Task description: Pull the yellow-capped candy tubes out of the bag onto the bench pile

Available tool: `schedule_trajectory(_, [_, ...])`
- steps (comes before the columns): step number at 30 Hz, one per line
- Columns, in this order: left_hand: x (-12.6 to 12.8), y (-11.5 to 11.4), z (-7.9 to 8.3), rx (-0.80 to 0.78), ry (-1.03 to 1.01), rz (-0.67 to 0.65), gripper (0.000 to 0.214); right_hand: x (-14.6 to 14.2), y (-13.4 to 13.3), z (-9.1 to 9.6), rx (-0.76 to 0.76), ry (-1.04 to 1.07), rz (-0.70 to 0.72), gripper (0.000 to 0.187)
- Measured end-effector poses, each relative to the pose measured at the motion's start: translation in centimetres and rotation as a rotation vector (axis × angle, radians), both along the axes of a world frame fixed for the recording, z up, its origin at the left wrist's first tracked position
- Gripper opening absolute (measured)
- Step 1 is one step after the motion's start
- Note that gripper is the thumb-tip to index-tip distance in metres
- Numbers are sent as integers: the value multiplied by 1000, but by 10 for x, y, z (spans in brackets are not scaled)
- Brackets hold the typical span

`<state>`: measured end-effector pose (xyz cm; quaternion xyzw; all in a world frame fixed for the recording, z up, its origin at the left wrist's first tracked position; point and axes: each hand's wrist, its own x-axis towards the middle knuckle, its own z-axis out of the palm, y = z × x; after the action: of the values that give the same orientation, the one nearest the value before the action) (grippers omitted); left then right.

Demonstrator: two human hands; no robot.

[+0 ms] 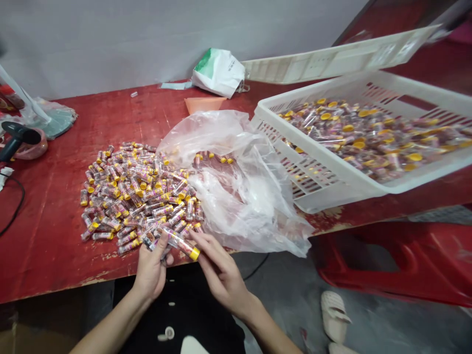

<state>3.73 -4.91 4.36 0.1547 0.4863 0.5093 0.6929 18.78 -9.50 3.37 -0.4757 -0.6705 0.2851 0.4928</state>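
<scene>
Nearest my camera are the person's bare forearms, reaching out over a lap in black clothing, with both hands at the near edge of the table. The left hand [150, 270] is curled almost shut, its fingers pinching the end of a clear plastic tube [180, 243] and perhaps a second tube behind it; the view there is too crowded for me to be sure. The right hand [221, 275] is partly closed, with its fingers laid over the same tube just short of the yellow cap. The tube lies at a slant between the two hands, directly above the near edge of a loose pile of identical capped tubes [136, 196], and it looks packed with small pink and dark pieces.

To the right of the pile, a crumpled clear plastic bag [239, 201] holds more tubes. Farther right, a white slotted plastic crate [342, 172] sits tilted and heaped with tubes, and a second white crate [339, 54] leans behind it.

All this rests on a worn red-painted table [47, 236]. At the far side are an orange plastic scoop [204, 104] and a white-and-green bag [218, 73], and at the left lies a black hair dryer [18, 137]. Below the table on the right, a red plastic stool [398, 260] and a pale slipper [335, 314] sit on the grey concrete floor [287, 280].
</scene>
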Motion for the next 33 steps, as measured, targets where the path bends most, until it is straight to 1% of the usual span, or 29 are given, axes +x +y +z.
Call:
schedule_trajectory(2, [0,-1,0,55,42,-43,39,-1,3,1,23,46,-25,54])
schedule_trajectory(5, [1,-3,0,86,77,-86,35,-7,7,1,54,139,-47,46])
schedule_trajectory(9, [3,-6,-2,93,106,-101,38,-15,10,-1,60,261,-160,40])
schedule_trajectory(13, [6,-2,-5,88,136,-102,38,-17,13,-8,-1,328,-212,33])
schedule_trajectory(17, [9,9,-11,102,129,-79,34,-14,25,-18,-87,374,-223,25])
schedule_trajectory(20, [10,16,-15,120,116,-27,41,-13,33,-22,-91,381,-221,24])
schedule_trajectory(23, [11,19,-18,67,88,-13,51,-13,36,-24,-88,382,-225,24])
schedule_trajectory(26, [13,22,-20,24,60,-9,54,-14,36,-28,-99,392,-224,25])
schedule_trajectory(29, [14,30,-20,44,83,-19,53,-14,39,-35,-129,383,-258,23])
schedule_trajectory(31, [12,37,-21,21,100,-8,48,-6,49,-41,-143,316,-328,21])
schedule_trajectory(33, [5,45,-23,-29,95,28,42,9,72,-46,-148,217,-375,18])
